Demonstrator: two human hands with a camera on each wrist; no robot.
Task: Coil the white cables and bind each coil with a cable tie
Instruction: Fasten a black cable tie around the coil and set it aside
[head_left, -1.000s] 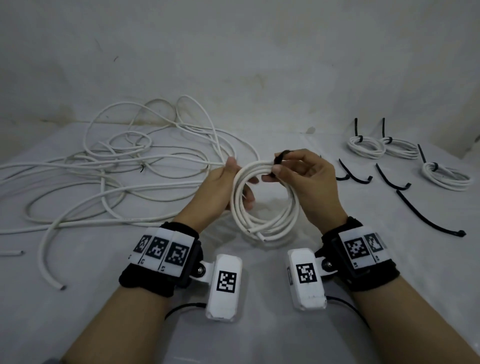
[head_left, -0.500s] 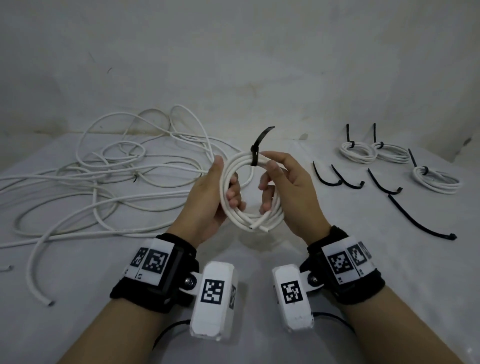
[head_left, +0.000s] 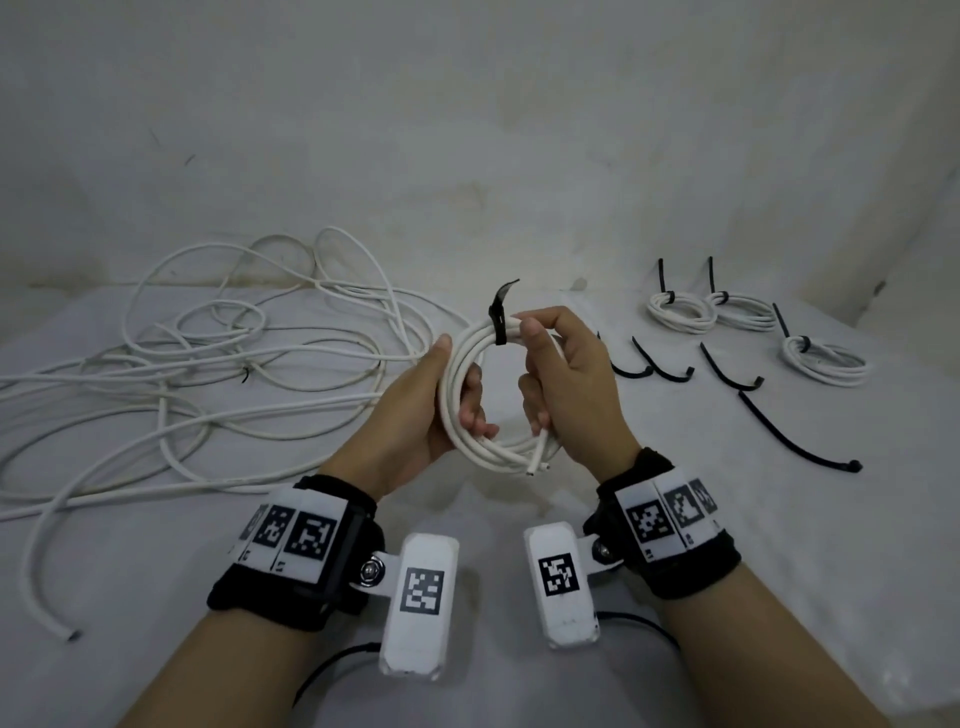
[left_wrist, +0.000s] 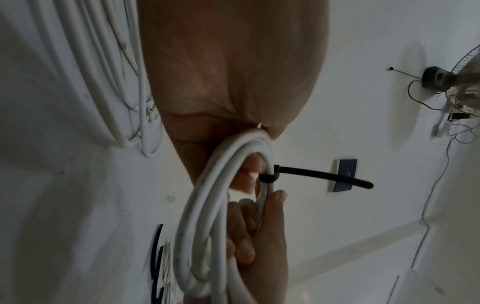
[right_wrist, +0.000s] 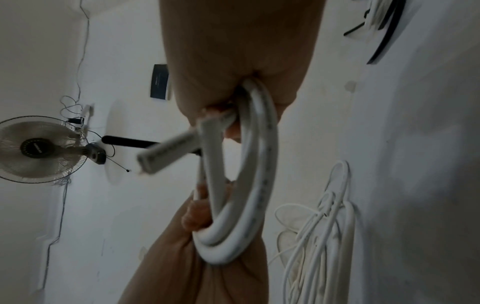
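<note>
A white cable coil (head_left: 457, 384) is held upright above the table between both hands. My left hand (head_left: 436, 400) grips its left side, fingers curled through the loop. My right hand (head_left: 561, 374) holds the right side, thumb and forefinger pinching the top beside a black cable tie (head_left: 500, 317) wrapped around the coil, its tail sticking up. The left wrist view shows the tie (left_wrist: 311, 174) closed around the coil (left_wrist: 207, 205). In the right wrist view the coil (right_wrist: 249, 174) passes through my fingers, a cut cable end (right_wrist: 166, 152) jutting out.
A tangle of loose white cables (head_left: 208, 364) covers the left of the table. Three bound coils (head_left: 727, 312) lie at the far right. Several loose black cable ties (head_left: 727, 374) lie to the right of my hands, one long one (head_left: 795, 436) nearest.
The coil has been lifted and turned upright. The tie's tail, bent under my right fingers before, now stands free above the coil, and my right hand has shifted to the coil's top right.
</note>
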